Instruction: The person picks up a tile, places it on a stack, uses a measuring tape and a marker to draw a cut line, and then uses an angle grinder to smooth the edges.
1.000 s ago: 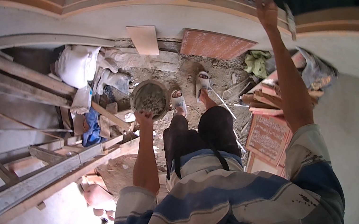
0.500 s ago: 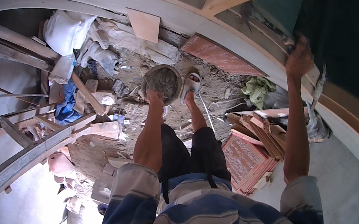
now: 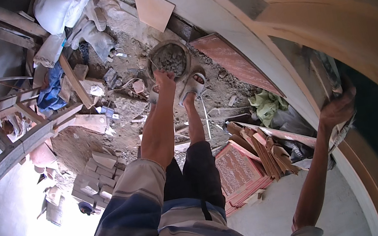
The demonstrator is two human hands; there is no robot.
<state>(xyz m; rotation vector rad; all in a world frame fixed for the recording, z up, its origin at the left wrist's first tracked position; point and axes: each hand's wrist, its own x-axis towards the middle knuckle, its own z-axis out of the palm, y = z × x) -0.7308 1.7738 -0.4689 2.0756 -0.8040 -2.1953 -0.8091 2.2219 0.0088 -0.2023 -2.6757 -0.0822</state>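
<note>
My left hand (image 3: 165, 76) reaches down and grips the near rim of a round, dirty bucket (image 3: 169, 47) with grey lumpy material inside. The bucket is just ahead of my sandaled feet (image 3: 192, 87). Out to the right, my right hand (image 3: 339, 106) is closed at the wooden frame (image 3: 292, 57) of an opening in the wall. Long greyish pieces (image 3: 326, 68) stick out above and below that fist, but they are blurred and I cannot make out what they are.
Rubble covers the floor. A reddish panel (image 3: 235, 63) and a beige tile (image 3: 154, 9) lean on the wall. Tile boxes (image 3: 237, 170) and folded cardboard (image 3: 266, 147) stand right of my legs. A wooden ladder-like frame (image 3: 26, 141) is left, white sacks (image 3: 59, 9) far left.
My view has turned, and the wooden frame looms larger. My right hand appears lower and farther right, with the greyish pieces showing more. My left hand stays at the bucket.
</note>
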